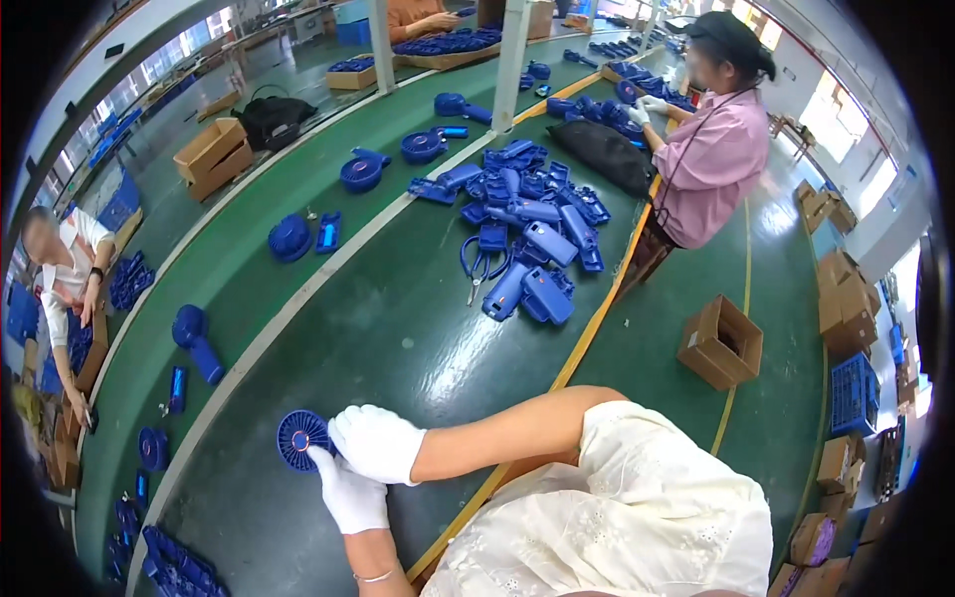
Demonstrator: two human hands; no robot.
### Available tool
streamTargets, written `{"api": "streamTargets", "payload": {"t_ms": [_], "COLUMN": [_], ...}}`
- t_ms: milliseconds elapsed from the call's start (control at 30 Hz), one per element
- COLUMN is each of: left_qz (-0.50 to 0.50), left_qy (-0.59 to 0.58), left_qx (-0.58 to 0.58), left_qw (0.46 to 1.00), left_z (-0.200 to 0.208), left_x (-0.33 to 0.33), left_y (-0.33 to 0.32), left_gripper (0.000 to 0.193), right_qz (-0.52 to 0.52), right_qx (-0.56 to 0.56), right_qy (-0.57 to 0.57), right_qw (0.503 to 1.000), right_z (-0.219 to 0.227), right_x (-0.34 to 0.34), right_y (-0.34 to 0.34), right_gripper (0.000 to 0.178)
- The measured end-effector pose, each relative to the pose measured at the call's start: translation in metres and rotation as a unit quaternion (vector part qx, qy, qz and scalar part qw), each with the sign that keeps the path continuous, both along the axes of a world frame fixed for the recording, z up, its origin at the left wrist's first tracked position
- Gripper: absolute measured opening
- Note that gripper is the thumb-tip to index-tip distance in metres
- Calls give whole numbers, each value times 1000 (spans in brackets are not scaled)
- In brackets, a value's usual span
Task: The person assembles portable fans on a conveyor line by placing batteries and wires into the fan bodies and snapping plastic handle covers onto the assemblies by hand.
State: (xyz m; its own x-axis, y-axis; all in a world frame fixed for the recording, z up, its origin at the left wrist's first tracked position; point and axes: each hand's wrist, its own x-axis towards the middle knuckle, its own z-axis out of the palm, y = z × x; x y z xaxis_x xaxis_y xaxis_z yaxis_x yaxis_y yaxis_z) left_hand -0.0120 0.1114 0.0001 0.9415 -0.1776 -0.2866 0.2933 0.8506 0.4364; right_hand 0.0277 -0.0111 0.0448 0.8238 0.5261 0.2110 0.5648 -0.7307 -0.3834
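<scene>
A round blue fan head [300,441] with a radial grille and a small orange-ringed centre is held over the green bench. My left hand [350,495], in a white glove, grips its lower right side with the thumb at the rim. My right hand [376,444], also gloved in white, is closed at its right edge, just above the left hand. The fingers partly cover whatever lies behind the fan head. Farther up the bench lies a heap of blue plastic housings [537,224], with blue-handled snips [481,269] at its near side.
A green conveyor [254,269] runs along the bench's far side, carrying blue fan parts. Blue pieces [179,565] lie at lower left. Co-workers [711,149] sit at right, left and far end. A black bag [604,156] lies past the heap; an open carton [721,343] stands right.
</scene>
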Motion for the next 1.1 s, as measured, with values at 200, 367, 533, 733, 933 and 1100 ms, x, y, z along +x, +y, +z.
{"api": "streamTargets", "payload": {"t_ms": [200,367,533,733,933,1100], "left_qz": [-23,-32,-35,-44,-44,-33], "left_qy": [8,98,86,78,78,88], "left_qx": [25,78,98,127,103,82], "left_qw": [999,992,991,988,991,992], "left_z": [4,25,31,23,19,11], "left_x": [3,0,-2,-5,-4,-5], "left_y": [3,5,6,3,4,5], "left_gripper": [66,64,48,30,24,23], "right_qz": [64,-39,153,182,219,188], "right_qx": [9,-25,107,35,89,169], "right_qy": [137,-155,-54,-12,-13,65], "right_qw": [988,987,981,983,971,965], "right_z": [43,13,29,5,1,-16], "right_x": [19,50,32,26,36,31], "right_y": [-37,-85,-62,-49,-50,-51], "right_gripper": [29,38,25,15,15,15]}}
